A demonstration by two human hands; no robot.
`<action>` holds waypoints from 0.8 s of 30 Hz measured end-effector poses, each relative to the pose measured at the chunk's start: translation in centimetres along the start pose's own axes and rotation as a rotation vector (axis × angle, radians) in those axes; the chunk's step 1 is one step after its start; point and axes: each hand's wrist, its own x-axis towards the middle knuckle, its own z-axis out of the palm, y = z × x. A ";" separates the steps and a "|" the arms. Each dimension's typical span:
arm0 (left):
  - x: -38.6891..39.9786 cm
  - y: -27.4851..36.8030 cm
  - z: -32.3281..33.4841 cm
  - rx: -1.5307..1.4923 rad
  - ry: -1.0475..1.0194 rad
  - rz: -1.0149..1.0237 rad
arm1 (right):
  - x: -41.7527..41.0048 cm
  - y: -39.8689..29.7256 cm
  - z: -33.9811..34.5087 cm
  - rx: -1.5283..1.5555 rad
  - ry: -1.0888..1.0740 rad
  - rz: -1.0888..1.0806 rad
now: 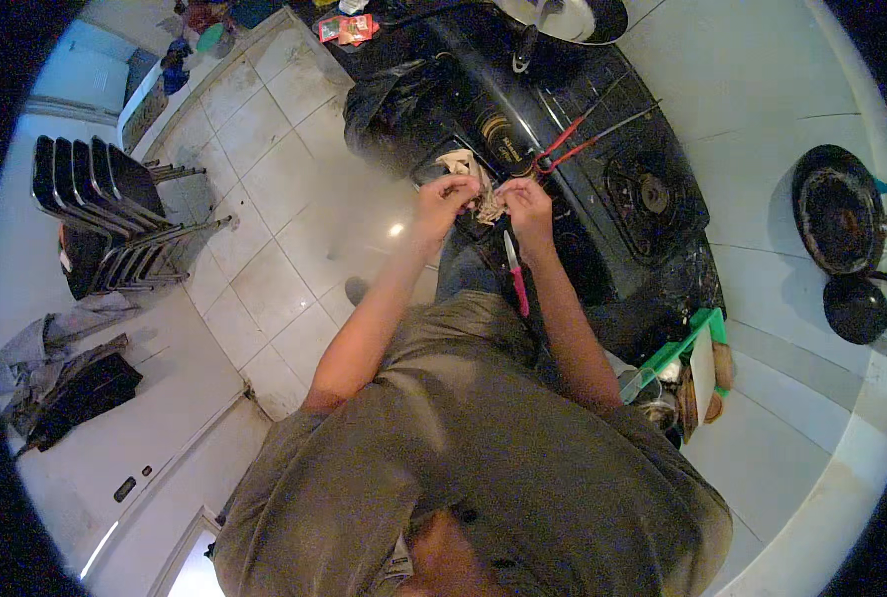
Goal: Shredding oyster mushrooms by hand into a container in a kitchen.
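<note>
My left hand (447, 200) has its thumb and fingers pinched together on pale, torn strips of food, perhaps mushroom. Close by on the right, my right hand (527, 205) pinches at the same kind of pale strips (490, 212). Another pale piece (457, 159) lies just beyond the left fingers, over a dark tray (426, 173). Below the right hand is a knife (516, 276) with a pink handle, its blade towards the hands. Red-handled tongs (566, 142) lie past the right fingers on the black stove (600, 112).
A burner (652, 194) sits to the right, and a pan (615, 22) with pale contents at the top. A black plastic bag (383, 112) lies beyond the left hand. A green rack (686, 347) stands near my right elbow. Stacked chairs (100, 186) are at far left.
</note>
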 end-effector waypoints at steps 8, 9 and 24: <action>0.2 -1.4 -1.2 -0.067 0.013 -0.050 | 0.7 4.1 0.5 -0.107 0.027 -0.061; 0.0 -1.5 -1.3 -0.120 0.001 -0.067 | 0.7 4.2 0.5 -0.103 0.019 -0.062; -1.3 0.8 0.3 0.079 0.069 0.117 | -0.5 -1.6 2.1 -0.012 -0.058 0.049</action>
